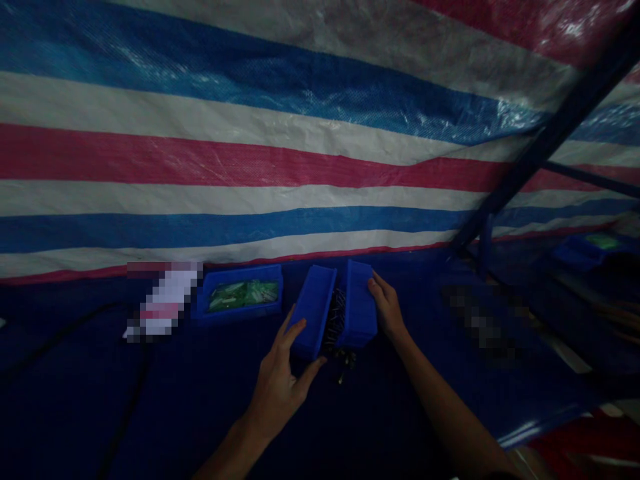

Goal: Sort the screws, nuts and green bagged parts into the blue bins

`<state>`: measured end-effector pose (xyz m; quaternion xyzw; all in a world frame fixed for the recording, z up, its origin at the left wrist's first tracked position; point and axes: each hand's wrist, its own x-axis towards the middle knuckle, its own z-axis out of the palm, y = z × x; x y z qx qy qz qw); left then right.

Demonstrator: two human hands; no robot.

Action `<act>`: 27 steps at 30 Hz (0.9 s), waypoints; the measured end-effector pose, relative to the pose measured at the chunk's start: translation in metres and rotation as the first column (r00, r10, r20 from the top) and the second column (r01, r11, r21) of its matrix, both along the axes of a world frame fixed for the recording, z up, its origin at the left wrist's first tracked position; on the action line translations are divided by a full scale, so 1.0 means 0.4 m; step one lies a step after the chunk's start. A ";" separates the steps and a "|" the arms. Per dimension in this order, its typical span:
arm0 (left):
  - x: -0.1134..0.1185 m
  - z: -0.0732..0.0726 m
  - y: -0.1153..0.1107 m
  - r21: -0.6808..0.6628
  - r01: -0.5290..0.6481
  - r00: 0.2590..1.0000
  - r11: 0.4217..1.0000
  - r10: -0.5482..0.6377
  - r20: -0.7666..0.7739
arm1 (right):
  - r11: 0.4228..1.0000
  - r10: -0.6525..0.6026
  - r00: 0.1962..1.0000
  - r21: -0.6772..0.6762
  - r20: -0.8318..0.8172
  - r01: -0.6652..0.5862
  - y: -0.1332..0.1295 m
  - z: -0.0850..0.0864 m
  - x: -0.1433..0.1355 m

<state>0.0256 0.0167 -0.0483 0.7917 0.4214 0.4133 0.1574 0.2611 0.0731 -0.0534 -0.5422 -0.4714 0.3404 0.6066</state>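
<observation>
My left hand (281,373) is closed around the near left side of a blue plastic bin (312,310), fingers along its side and thumb at its near end. The bin is tilted toward a second blue bin (361,307). My right hand (388,307) grips that second bin from its right side, and it is tilted too. In the gap between them lie many small dark pieces that look like screws (336,317). A few loose pieces (345,360) sit on the dark blue table at the near end of the bins. Dim light hides the finer detail.
Left of the bins stands another blue bin (240,293) with green-and-clear packets. A blurred white paper (165,300) lies further left. A striped plastic sheet (300,160) hangs behind the table (210,393). At right, a dark slanted frame bar (530,160) rises.
</observation>
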 end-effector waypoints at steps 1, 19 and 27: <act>0.000 0.002 0.000 -0.003 0.007 1.000 1.000 -0.007 0.004 | 1.000 0.006 1.000 0.004 0.004 -0.006 0.001 -0.004 -0.001; -0.001 0.005 0.008 -0.059 0.051 0.993 0.997 -0.044 0.106 | 0.987 -0.008 0.963 -0.157 -0.269 -0.035 0.040 0.005 -0.008; -0.003 0.001 0.007 -0.080 0.036 0.993 0.996 -0.027 0.113 | 0.987 -0.085 0.973 -0.152 -0.215 0.052 0.052 0.050 -0.026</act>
